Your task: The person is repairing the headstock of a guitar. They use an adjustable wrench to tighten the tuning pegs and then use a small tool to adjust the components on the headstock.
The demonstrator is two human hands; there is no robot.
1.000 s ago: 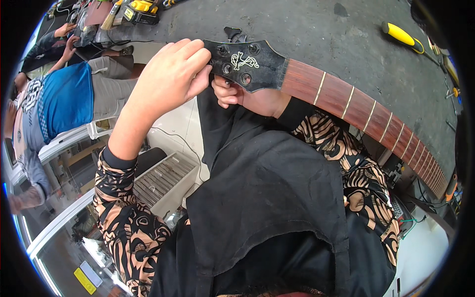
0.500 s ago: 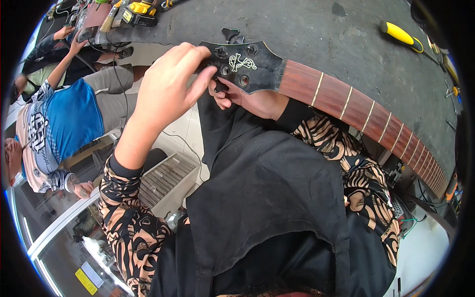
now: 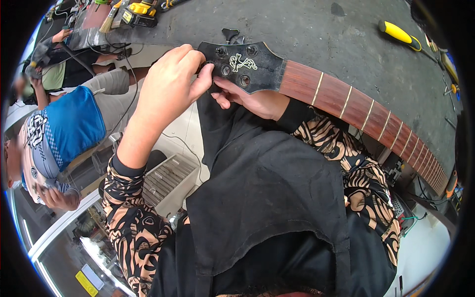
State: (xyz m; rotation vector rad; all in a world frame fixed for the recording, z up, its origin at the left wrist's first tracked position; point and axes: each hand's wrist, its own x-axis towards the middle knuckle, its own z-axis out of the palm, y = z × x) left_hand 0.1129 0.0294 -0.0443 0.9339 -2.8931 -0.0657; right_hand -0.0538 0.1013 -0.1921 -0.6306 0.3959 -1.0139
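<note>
A bass guitar's black headstock (image 3: 262, 67), with a pale scroll inlay, lies at the bench's near edge. Its reddish-brown fretted neck (image 3: 341, 96) runs off to the right. Two of its holes hold posts; the lower two look open. A black tuning key (image 3: 230, 35) sticks out past the far edge. At the headstock's left end my left hand (image 3: 170, 91) is closed, thumb and forefinger pinching a small dark piece I cannot make out. My right hand (image 3: 255, 103) reaches under the headstock, its fingers curled at a black tuning peg (image 3: 215, 88) at the near edge, mostly hidden.
On the dark workbench (image 3: 307, 29) lie a yellow-handled screwdriver (image 3: 400, 33) at right and a yellow-black power tool (image 3: 141, 15) with a brush (image 3: 110, 21) at upper left. A person in a blue and white shirt (image 3: 74, 119) stands at left, others beyond. A slatted crate (image 3: 170, 180) sits below.
My left thumb and forefinger have closed together at the headstock's end. My right fingers have shifted slightly around the tuning peg. The person at left has moved an arm.
</note>
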